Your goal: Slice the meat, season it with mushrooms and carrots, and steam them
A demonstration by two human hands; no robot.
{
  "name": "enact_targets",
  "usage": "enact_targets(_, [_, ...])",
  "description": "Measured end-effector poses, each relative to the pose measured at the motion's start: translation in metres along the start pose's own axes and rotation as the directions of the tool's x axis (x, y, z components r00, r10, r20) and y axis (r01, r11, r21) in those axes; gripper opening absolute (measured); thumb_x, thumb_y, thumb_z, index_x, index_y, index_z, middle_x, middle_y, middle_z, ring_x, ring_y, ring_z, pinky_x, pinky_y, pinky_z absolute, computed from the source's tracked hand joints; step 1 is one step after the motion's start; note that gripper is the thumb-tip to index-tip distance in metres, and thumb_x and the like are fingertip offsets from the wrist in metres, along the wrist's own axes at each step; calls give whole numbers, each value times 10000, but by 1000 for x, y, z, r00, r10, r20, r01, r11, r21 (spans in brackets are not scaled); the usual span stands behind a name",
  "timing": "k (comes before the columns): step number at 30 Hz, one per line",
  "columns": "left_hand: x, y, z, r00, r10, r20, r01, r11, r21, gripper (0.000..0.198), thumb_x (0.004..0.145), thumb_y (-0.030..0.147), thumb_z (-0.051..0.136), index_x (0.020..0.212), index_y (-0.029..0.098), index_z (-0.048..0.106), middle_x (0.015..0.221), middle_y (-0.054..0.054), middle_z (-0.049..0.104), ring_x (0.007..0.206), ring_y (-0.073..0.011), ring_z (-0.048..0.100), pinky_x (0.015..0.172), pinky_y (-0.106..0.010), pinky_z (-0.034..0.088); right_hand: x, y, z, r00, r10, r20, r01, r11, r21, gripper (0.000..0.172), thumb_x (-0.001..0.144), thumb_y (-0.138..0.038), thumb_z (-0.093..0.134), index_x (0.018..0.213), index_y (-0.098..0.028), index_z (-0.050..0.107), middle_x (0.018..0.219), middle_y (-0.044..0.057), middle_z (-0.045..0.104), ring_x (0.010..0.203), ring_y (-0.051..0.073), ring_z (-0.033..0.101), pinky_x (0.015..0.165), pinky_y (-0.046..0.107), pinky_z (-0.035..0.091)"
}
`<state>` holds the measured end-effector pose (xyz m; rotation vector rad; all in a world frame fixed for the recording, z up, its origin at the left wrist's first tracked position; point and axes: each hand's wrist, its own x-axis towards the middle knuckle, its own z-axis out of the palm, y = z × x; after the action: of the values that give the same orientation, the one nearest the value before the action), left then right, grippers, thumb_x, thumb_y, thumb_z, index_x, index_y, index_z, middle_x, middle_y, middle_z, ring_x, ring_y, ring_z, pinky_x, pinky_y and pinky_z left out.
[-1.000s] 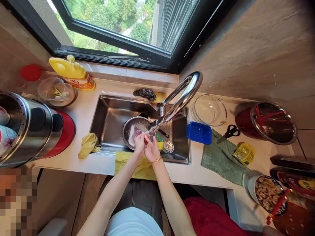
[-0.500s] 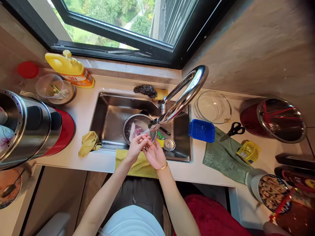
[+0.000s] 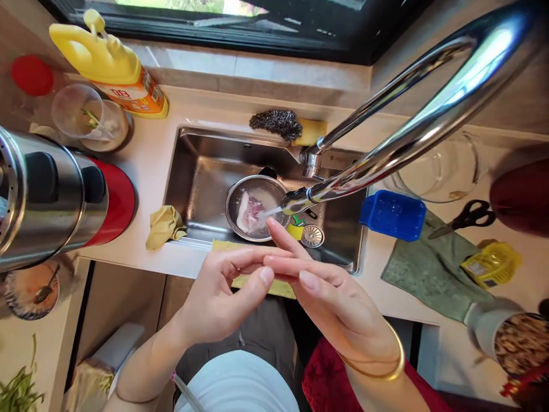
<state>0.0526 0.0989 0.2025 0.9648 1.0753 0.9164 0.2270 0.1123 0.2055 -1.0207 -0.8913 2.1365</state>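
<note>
My left hand [image 3: 229,289] and my right hand [image 3: 338,297] are raised in front of the sink, fingers stretched and overlapping at the tips. Neither holds anything visible; some left fingertips are hidden behind the right fingers. A gold bangle circles my right wrist. Beyond them, a metal bowl [image 3: 229,214] stands in the sink [image 3: 201,189] with a piece of raw meat [image 3: 249,213] in water. From the tap [image 3: 343,186] a stream runs into the bowl, close to one right fingertip.
A scouring pad [image 3: 277,123] lies behind the sink. On the right are a blue container [image 3: 394,214], scissors [image 3: 467,219] and a green cloth [image 3: 416,272]. On the left stand a yellow jug [image 3: 115,68], a crumpled cloth [image 3: 165,226] and a steel pot [image 3: 55,194]. Red fabric shows at lower right.
Both hands have come back from the tap's stream toward me and upward, and look larger. The view has shifted closer and downward. The meat remains in the bowl.
</note>
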Motion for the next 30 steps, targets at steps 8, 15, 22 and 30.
enact_targets(8, [-12,4,1,1000,18,-25,-18,1000,-8,247,855,269,606,1067,196,707,1007,-81,729,968,-248,675,832,-327,548,-8,-10,4,994,68,81,-72,996,46,287,875,-419,560,1118,-331,686,1498,-23,349,1451,253,29,1157,538,108])
enact_targets(15, [-12,8,9,996,35,-76,-39,998,-46,214,830,252,645,1032,185,672,983,-78,717,937,-220,677,821,-305,549,-9,-16,5,988,123,95,-132,986,104,294,890,-425,540,1131,-331,679,1542,-39,250,1448,278,57,1148,537,128])
enact_targets(22, [-10,0,13,987,127,-102,-129,991,-21,160,812,212,667,970,190,663,888,-48,711,887,-186,679,826,-288,544,-9,-16,0,979,157,128,-172,979,108,284,891,-418,543,1125,-335,684,1549,-39,232,1443,294,91,1150,527,126])
enact_targets(30, [-10,0,15,978,144,-151,-144,990,11,152,793,244,687,936,194,677,850,-38,712,818,-179,678,804,-296,549,-10,-16,4,988,137,70,-145,982,120,240,866,-399,585,1058,-337,714,1524,-50,302,1441,282,144,1143,504,204])
